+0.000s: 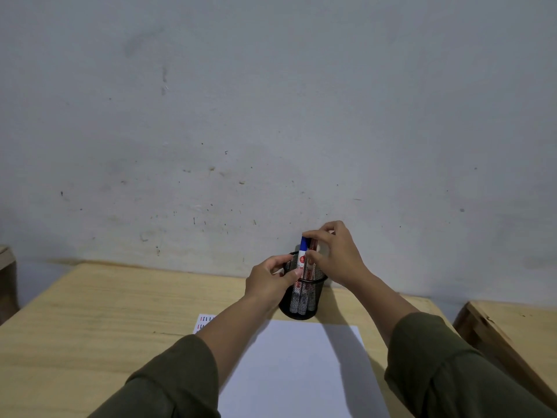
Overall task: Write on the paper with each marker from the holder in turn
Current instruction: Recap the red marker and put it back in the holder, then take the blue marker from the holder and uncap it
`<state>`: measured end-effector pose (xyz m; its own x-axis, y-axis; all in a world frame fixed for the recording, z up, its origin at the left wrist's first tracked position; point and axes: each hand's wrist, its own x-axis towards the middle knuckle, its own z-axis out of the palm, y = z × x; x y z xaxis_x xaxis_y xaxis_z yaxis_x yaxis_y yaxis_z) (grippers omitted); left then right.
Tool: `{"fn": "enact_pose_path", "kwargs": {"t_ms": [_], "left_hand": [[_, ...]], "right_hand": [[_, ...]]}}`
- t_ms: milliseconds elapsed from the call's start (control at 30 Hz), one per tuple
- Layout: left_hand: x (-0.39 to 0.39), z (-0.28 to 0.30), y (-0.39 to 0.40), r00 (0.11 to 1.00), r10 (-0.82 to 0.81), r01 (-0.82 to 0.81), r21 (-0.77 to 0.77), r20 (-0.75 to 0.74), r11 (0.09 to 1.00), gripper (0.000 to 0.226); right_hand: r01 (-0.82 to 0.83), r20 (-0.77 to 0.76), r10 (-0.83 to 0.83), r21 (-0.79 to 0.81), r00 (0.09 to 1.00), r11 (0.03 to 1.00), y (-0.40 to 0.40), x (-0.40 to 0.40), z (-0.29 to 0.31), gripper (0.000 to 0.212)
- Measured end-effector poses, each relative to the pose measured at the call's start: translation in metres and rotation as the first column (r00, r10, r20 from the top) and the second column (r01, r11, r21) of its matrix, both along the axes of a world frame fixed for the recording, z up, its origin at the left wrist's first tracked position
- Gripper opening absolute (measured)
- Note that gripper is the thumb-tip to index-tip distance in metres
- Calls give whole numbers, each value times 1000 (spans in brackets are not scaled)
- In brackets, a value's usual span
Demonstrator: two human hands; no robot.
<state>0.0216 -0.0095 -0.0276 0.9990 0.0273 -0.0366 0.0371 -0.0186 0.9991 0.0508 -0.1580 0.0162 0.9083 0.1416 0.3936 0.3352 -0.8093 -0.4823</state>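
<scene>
2 hands (271, 280), 1 holder (304, 300), 2 papers (301, 372)

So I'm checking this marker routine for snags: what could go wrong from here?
1. The right hand pinches the blue-capped marker near its top; a neighbouring marker may lift with it.
2. The mesh holder stands right at the far edge of the blank paper; if the left hand lets go, it might tip onto the sheet.
3. A sleeve lying over the paper could shift it.

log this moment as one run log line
step: pick marker | right hand: pinching blue-capped marker in mesh holder | left hand: steadying holder | paper: blank
</scene>
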Motion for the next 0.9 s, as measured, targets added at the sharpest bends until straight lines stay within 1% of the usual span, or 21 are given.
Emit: {"fn": "enact_pose_path", "kwargs": {"t_ms": [167, 233, 333, 400, 467, 533, 600, 667, 733, 800, 900], "left_hand": [[-1, -2, -1, 1000, 1, -1, -28, 4, 1000, 36], [-2, -3, -1, 1000, 13, -13, -39, 1, 999, 40], [-4, -2, -1, 999, 33, -34, -60, -16, 998, 53], [-6, 2, -1, 999, 44, -45, -60, -22, 997, 55], [-9, 9, -1, 998, 70, -70, -31, 0, 997, 51], [-13, 22, 0, 990, 125, -126, 22, 62, 992, 43], [-19, 37, 3, 976, 174, -183, 59, 134, 981, 31], [-25, 54, 4, 965, 189, -199, 41, 183, 979, 23], [-35, 69, 5, 964, 163, -171, 18, 211, 985, 22], [-50, 85, 4, 967, 95, -96, -9, 238, 995, 24], [-76, 101, 0, 971, -20, 32, -49, 239, 998, 27]], "right_hand": [[-96, 23, 94, 137, 995, 986, -1, -18, -2, 36], [-126, 23, 124, 186, 992, 974, 0, -25, -3, 35], [-115, -42, 131, 273, 991, 955, 3, -32, -3, 37], [-91, -66, 119, 335, 991, 938, 4, -33, -2, 39], [-74, -46, 105, 446, 993, 892, 6, -36, 4, 43], [-88, 8, 103, 584, 995, 807, 5, -40, 17, 47], [-119, 43, 124, 692, 991, 712, 4, -47, 35, 46], [-134, 58, 142, 774, 988, 619, 4, -57, 51, 44], [-147, 63, 170, 825, 983, 546, 4, -69, 63, 41], [-154, 38, 225, 835, 974, 527, 6, -84, 69, 37], [-145, -41, 317, 829, 948, 540, 9, -110, 68, 32]]}}
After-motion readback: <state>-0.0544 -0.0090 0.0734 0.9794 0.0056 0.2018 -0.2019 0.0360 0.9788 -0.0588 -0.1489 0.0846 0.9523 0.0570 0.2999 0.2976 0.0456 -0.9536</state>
